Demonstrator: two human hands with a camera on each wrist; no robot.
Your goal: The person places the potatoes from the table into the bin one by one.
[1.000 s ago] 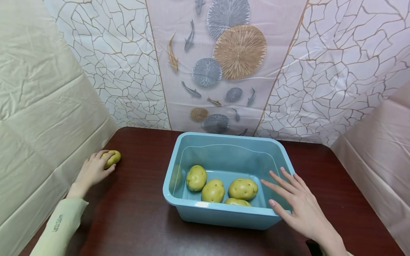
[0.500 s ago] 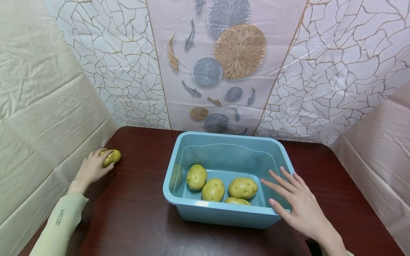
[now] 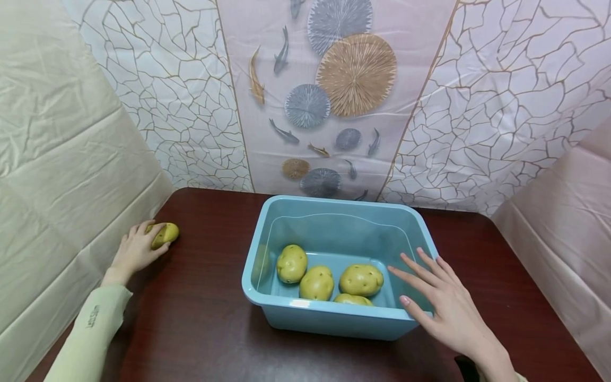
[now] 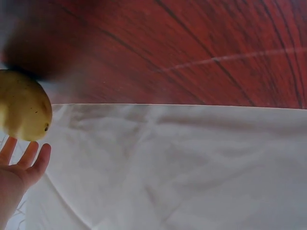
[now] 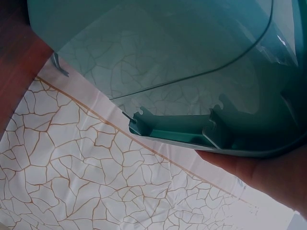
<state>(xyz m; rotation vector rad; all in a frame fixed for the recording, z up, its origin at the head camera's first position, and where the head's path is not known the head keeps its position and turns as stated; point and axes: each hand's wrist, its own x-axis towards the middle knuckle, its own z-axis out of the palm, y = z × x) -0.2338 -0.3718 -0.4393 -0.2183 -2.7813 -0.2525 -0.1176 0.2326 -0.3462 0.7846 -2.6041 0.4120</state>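
At the table's far left, my left hand [image 3: 136, 248] holds a yellow potato [image 3: 169, 234], fingers over its top and the thumb along its near side. In the left wrist view, the potato [image 4: 24, 108] fills the left edge, with fingertips [image 4: 42, 158] right at it. A blue plastic bin [image 3: 334, 314] stands in the middle of the table. Several potatoes lie inside, among them one potato [image 3: 292, 264] by the left wall and another potato [image 3: 361, 280] to the right. My right hand [image 3: 446, 297] rests at the bin's right rim, fingers straight and spread.
The dark red-brown table [image 3: 205, 318] is walled by a pale cloth [image 3: 62, 175] on the left, another cloth [image 3: 558, 239] on the right and a patterned sheet [image 3: 477, 132] behind. In the right wrist view, the bin's underside rim [image 5: 177, 141] shows large.
My left fingers have slid slightly back to the left over the potato, and the left sleeve has shifted a little. The bin, its potatoes and my right hand stay as they were.
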